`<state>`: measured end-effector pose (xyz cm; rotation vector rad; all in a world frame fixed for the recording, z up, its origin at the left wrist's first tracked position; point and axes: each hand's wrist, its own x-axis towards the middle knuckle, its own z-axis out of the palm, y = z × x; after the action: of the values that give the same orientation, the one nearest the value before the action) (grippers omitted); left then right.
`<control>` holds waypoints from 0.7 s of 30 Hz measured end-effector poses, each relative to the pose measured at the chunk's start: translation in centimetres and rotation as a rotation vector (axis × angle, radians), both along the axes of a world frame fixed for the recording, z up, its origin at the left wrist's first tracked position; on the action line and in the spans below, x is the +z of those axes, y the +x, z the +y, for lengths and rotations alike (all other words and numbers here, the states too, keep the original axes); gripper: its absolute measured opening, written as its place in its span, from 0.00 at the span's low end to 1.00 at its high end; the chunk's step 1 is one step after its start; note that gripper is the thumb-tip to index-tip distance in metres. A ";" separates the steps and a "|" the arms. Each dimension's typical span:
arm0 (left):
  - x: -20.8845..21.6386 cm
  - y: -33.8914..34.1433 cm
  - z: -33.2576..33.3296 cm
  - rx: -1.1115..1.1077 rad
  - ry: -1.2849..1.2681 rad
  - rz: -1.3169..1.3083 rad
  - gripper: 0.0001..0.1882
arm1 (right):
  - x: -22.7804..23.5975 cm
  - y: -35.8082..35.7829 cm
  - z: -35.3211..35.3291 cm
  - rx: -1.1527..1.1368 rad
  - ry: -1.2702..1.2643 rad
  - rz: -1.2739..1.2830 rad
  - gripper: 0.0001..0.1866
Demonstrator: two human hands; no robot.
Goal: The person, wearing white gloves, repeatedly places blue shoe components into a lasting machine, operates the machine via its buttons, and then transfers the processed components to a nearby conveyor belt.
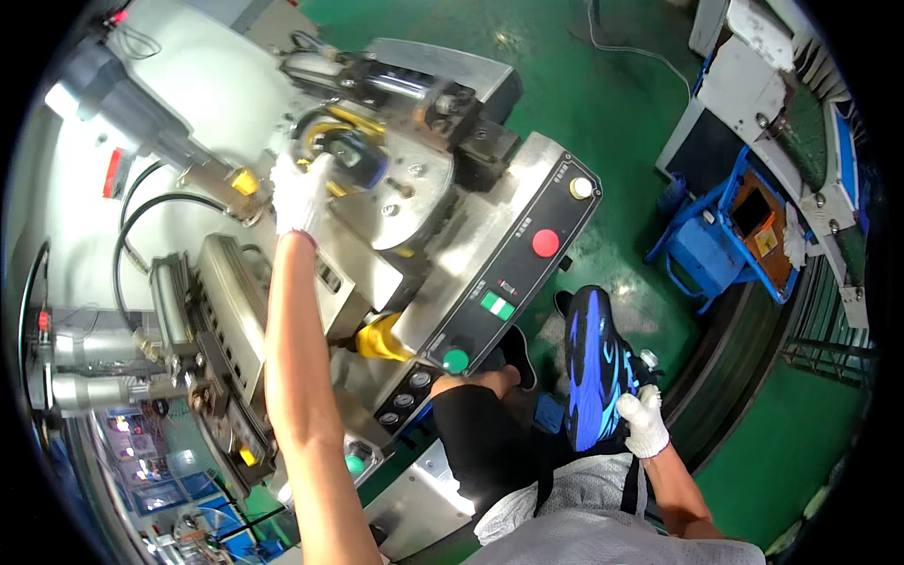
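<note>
My left hand (303, 196), in a white glove, reaches into the machine on the left. Its fingers are blurred by motion, close to a dark part with a blue edge (358, 160) and yellow pieces around it; whether it grips anything I cannot tell. In a white glove too, my right hand (645, 421) is closed on the heel end of a black shoe (597, 367). The shoe's blue and purple patterned sole faces up, and it is held beside my lap with the toe pointing away from me.
A slanted control panel (516, 268) with red, green and white buttons borders the machine's near right side. Metal cylinders (118, 94) and black hoses frame its left. Across the green floor (603, 132) stand a blue chair (706, 250) with a tray and a curved conveyor rack (829, 188).
</note>
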<state>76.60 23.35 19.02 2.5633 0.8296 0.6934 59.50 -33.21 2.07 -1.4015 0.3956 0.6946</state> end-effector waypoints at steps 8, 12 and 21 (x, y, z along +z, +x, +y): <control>-6.0 8.5 2.6 0.039 -0.154 -0.130 0.17 | -6.9 -0.6 -3.2 0.108 -0.205 -0.211 0.25; -4.1 6.4 0.2 0.073 -0.016 -0.315 0.16 | -5.9 -0.3 -1.3 0.059 -0.228 -0.205 0.22; 6.4 -11.1 -13.5 -0.231 0.155 -0.712 0.14 | 3.6 4.6 7.3 -0.280 0.184 -0.198 0.22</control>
<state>65.46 9.83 25.39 2.2117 0.2460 1.4997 64.06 -25.87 5.68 -1.1981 0.3530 0.3500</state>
